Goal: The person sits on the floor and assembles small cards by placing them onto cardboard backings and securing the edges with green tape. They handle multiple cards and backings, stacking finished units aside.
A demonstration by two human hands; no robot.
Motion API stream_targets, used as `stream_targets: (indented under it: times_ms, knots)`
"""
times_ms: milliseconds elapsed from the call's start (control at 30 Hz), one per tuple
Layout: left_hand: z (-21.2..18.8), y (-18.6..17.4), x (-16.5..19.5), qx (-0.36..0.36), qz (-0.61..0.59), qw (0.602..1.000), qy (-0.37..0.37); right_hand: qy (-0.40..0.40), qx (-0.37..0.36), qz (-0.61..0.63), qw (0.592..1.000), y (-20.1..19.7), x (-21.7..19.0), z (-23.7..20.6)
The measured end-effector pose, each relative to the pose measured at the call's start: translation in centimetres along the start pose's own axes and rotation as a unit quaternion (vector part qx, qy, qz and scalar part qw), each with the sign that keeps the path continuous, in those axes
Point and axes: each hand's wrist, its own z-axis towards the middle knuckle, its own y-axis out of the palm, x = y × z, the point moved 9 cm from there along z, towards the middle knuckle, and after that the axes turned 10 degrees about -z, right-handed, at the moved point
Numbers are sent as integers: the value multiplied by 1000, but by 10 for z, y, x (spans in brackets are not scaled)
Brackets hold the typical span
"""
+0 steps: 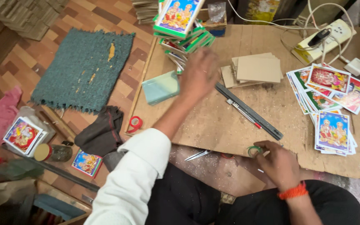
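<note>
Cardboard sheet [238,121] covers the work surface, dusted with scraps. Left hand [198,75] reaches out over it toward a leaning stack of framed pictures [184,29], blurred, fingers loosely spread — whether it touches the stack I cannot tell. Just beside it lies a pale green frame [160,87]. Right hand [278,162] rests at the near edge of the sheet, fingers curled around a small green roll of tape [254,151]. Between the hands a long dark ruler [248,110] lies slanted, a pen-like knife [243,113] alongside it. Plain brown boards [257,68] sit behind the ruler; loose colour prints [332,100] are fanned at the right. Scissors [198,155] lie near the knee.
</note>
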Motion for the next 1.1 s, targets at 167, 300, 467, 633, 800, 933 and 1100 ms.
stream_targets:
  times_ms: [167, 300, 467, 633, 800, 933, 1100]
  knots:
    - [-13, 108, -16, -64, -93, 979, -169, 0, -65, -111, 992, 5, 22, 32]
    - [-8, 149, -48, 17, -135, 950, -282, -10, -35, -101, 994, 1, 46, 34]
    - [-34, 187, -98, 52, -227, 863, -449, 95, 30, -119, 988, -48, 144, 40]
    - [-39, 201, -101, 34, -528, 732, -428, 172, 106, -200, 959, -83, 214, 45]
    - [-61, 126, -66, 111, -521, 777, -335, 215, 107, -199, 950, -76, 238, 43]
    - [-81, 33, 18, 79, -243, 962, -98, 198, 142, -229, 942, -79, 234, 43]
    - [-124, 5, 69, 13, -132, 991, -27, 206, 128, -216, 946, -75, 240, 44]
